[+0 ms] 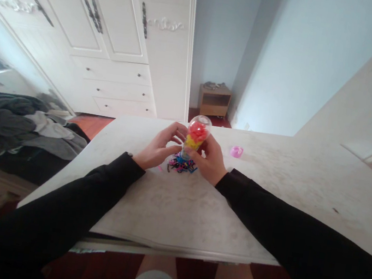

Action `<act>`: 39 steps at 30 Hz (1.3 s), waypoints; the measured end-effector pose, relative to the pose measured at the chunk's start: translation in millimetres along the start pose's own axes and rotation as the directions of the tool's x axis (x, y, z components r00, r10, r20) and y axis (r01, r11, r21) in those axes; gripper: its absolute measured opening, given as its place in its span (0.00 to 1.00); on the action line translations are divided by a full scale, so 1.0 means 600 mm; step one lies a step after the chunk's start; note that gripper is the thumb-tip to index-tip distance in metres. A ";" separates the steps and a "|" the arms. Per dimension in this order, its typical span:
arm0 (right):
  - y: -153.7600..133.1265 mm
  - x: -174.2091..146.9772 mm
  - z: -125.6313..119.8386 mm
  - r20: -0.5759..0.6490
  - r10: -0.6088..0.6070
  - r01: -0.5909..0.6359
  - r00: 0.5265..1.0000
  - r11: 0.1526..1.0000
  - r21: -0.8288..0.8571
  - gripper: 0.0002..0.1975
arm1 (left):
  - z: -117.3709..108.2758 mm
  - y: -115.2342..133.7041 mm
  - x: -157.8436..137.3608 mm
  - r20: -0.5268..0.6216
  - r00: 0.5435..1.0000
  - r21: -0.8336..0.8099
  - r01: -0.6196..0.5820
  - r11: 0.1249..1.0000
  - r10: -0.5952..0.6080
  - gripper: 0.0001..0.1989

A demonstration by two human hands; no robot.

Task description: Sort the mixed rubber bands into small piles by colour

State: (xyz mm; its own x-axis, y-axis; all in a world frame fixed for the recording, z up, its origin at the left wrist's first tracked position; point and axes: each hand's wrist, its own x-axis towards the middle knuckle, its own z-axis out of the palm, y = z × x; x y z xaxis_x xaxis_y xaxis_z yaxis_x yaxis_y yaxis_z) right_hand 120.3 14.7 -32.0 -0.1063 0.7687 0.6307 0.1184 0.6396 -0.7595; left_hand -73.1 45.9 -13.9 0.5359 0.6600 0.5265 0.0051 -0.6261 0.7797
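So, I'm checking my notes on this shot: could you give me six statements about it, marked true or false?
1. The right hand holds a clear container. True.
2. Everything inside it is blue. False: red and yellow pieces show.
3. A pile of coloured strips lies on the table. True.
4. The pink object lies left of both hands. False: the pink object lies right of them.
5. Both sleeves are white. False: the sleeves are black.
6. The wardrobe is white. True.

no readable text, no legible label, no brand, number or sign visible
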 end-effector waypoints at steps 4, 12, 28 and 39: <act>-0.002 0.002 -0.003 0.013 -0.032 0.032 0.999 0.999 -0.027 0.14 | -0.001 0.001 0.002 -0.003 1.000 -0.006 -0.002 1.000 0.002 0.17; -0.010 -0.001 -0.004 0.006 -0.050 0.050 0.999 0.997 -0.062 0.12 | 0.002 0.006 0.003 0.000 1.000 0.000 -0.008 1.000 0.008 0.16; 0.010 0.013 0.003 -0.173 0.215 -0.134 0.961 0.912 0.388 0.13 | 0.002 0.008 0.003 -0.048 0.999 0.014 0.019 1.000 -0.019 0.10; 0.007 0.031 -0.004 -0.226 0.488 -0.239 0.843 0.716 0.657 0.13 | 0.003 0.011 0.004 -0.088 0.995 0.154 0.052 0.987 -0.039 0.11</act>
State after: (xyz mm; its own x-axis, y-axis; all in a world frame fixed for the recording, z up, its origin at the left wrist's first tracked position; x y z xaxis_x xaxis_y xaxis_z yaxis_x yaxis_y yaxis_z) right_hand 121.2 31.9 -23.2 0.1911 0.9617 0.1967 -0.5381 0.2702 -0.7984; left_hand -70.6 42.8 -8.3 0.4590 0.7176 0.5238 0.1626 -0.6474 0.7446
